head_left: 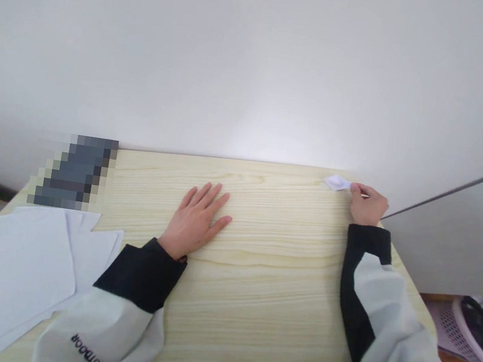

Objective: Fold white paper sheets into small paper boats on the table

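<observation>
My left hand (197, 220) lies flat on the wooden table (252, 291), palm down with its fingers spread, holding nothing. Out at the table's far right corner, my right hand (367, 205) pinches one end of a small folded white paper (336, 182) between thumb and fingers. The paper has a pointed, diamond-like outline and is at or just above the tabletop; I cannot tell whether it touches. My fingertips cover its right end.
Loose white sheets (23, 269) overlap in a pile at the table's left. Behind them is a dark pixelated object (74, 171). A white wall (249, 67) borders the back edge. On the floor at right stands a pink basket (451, 324) with cloth inside.
</observation>
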`<action>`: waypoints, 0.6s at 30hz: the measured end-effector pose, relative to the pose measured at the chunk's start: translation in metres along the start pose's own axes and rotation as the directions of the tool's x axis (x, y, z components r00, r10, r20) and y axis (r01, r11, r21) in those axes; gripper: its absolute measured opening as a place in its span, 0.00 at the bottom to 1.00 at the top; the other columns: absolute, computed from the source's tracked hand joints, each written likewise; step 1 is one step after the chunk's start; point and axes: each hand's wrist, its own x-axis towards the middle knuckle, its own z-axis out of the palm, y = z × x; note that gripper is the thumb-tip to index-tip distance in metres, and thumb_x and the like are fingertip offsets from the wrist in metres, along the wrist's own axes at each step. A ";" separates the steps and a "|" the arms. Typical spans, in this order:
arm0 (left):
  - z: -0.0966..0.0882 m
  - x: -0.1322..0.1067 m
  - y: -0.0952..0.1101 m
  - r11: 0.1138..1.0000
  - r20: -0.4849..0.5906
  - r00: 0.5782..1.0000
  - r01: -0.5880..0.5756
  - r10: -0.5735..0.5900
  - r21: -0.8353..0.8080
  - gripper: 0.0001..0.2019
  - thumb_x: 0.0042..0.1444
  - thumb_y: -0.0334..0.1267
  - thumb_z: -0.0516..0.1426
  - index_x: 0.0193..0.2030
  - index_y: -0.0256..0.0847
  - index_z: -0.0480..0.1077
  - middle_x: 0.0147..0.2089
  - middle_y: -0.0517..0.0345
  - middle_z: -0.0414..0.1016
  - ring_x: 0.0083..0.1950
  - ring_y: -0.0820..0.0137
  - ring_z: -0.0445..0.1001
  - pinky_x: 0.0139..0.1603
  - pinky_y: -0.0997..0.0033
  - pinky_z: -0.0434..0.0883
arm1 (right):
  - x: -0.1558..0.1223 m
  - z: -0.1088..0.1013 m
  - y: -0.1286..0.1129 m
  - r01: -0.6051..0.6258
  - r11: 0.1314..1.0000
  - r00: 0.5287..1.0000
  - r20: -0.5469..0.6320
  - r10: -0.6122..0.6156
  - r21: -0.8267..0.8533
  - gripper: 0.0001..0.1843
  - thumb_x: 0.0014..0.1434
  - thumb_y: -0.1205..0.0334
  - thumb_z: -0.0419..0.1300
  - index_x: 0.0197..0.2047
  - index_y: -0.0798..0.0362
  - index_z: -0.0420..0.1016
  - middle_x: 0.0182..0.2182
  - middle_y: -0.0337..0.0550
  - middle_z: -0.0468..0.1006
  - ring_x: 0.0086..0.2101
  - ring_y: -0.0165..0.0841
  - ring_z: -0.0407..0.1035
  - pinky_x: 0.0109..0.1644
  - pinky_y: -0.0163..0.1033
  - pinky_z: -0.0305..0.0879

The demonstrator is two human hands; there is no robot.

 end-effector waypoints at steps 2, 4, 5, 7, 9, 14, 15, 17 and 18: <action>0.000 0.000 0.000 1.000 -0.003 1.000 -0.007 0.007 0.008 0.24 0.62 0.48 0.50 0.62 0.41 0.62 0.68 0.48 0.56 0.70 0.56 0.52 0.68 0.48 0.52 | 0.002 0.002 0.003 -0.008 1.000 1.000 0.000 0.008 -0.002 0.15 0.54 0.58 0.58 0.38 0.57 0.81 0.33 0.51 0.82 0.31 0.40 0.75 0.45 0.45 0.67; 0.000 0.000 -0.001 1.000 -0.003 1.000 -0.013 0.013 0.013 0.24 0.63 0.48 0.49 0.63 0.41 0.62 0.68 0.48 0.56 0.70 0.56 0.52 0.68 0.48 0.52 | 0.003 0.004 0.003 -0.010 1.000 1.000 0.005 0.010 0.000 0.16 0.55 0.57 0.58 0.40 0.58 0.81 0.34 0.53 0.81 0.31 0.39 0.75 0.46 0.44 0.67; 0.001 0.000 -0.001 1.000 -0.002 1.000 -0.015 0.015 0.011 0.24 0.63 0.48 0.49 0.63 0.41 0.62 0.69 0.48 0.56 0.70 0.56 0.52 0.68 0.48 0.52 | 0.003 0.005 0.004 -0.009 1.000 1.000 0.006 0.009 0.003 0.17 0.55 0.57 0.58 0.41 0.58 0.81 0.35 0.54 0.81 0.32 0.39 0.75 0.46 0.44 0.66; 0.001 0.000 -0.001 1.000 0.001 1.000 -0.014 0.014 0.003 0.24 0.63 0.48 0.49 0.63 0.42 0.62 0.69 0.48 0.56 0.70 0.56 0.52 0.68 0.48 0.52 | 0.004 0.006 0.004 -0.006 1.000 1.000 0.009 0.006 0.015 0.18 0.55 0.58 0.58 0.44 0.59 0.80 0.37 0.55 0.81 0.32 0.38 0.75 0.46 0.43 0.66; 0.001 0.000 -0.001 1.000 0.003 1.000 -0.009 0.009 -0.001 0.24 0.63 0.49 0.49 0.63 0.42 0.61 0.69 0.48 0.56 0.70 0.56 0.52 0.68 0.48 0.51 | 0.004 0.005 0.004 0.001 1.000 1.000 0.001 -0.001 0.027 0.18 0.55 0.58 0.58 0.45 0.60 0.80 0.37 0.55 0.81 0.31 0.37 0.74 0.46 0.43 0.66; 0.001 0.000 -0.001 1.000 0.014 1.000 -0.008 0.007 0.022 0.25 0.63 0.49 0.48 0.63 0.41 0.61 0.69 0.49 0.55 0.70 0.56 0.51 0.68 0.50 0.50 | -0.004 0.004 -0.005 0.033 0.999 0.998 -0.046 -0.031 0.042 0.18 0.53 0.58 0.59 0.44 0.60 0.79 0.36 0.52 0.79 0.26 0.33 0.68 0.43 0.43 0.66; 0.001 0.000 -0.001 1.000 0.015 1.000 -0.007 0.007 0.023 0.25 0.63 0.49 0.48 0.63 0.41 0.61 0.69 0.49 0.55 0.70 0.57 0.51 0.68 0.50 0.50 | -0.008 0.004 -0.009 0.050 0.998 0.997 -0.056 -0.047 0.047 0.18 0.53 0.58 0.59 0.44 0.59 0.78 0.36 0.50 0.79 0.25 0.32 0.66 0.41 0.43 0.66; 0.001 0.000 -0.001 1.000 0.016 1.000 -0.003 0.003 0.017 0.25 0.63 0.49 0.48 0.63 0.41 0.61 0.69 0.49 0.55 0.70 0.57 0.51 0.68 0.50 0.50 | -0.018 0.005 -0.020 0.156 0.985 0.985 -0.084 -0.150 0.069 0.17 0.53 0.57 0.59 0.43 0.57 0.78 0.34 0.46 0.78 0.24 0.30 0.63 0.40 0.42 0.66; 0.000 0.000 0.000 1.000 0.017 1.000 0.000 0.000 0.013 0.25 0.63 0.49 0.47 0.63 0.42 0.61 0.69 0.49 0.55 0.70 0.57 0.51 0.68 0.50 0.50 | -0.024 0.007 -0.027 0.199 0.976 0.978 -0.082 -0.192 0.085 0.16 0.53 0.57 0.59 0.42 0.56 0.78 0.34 0.46 0.78 0.24 0.30 0.62 0.39 0.41 0.66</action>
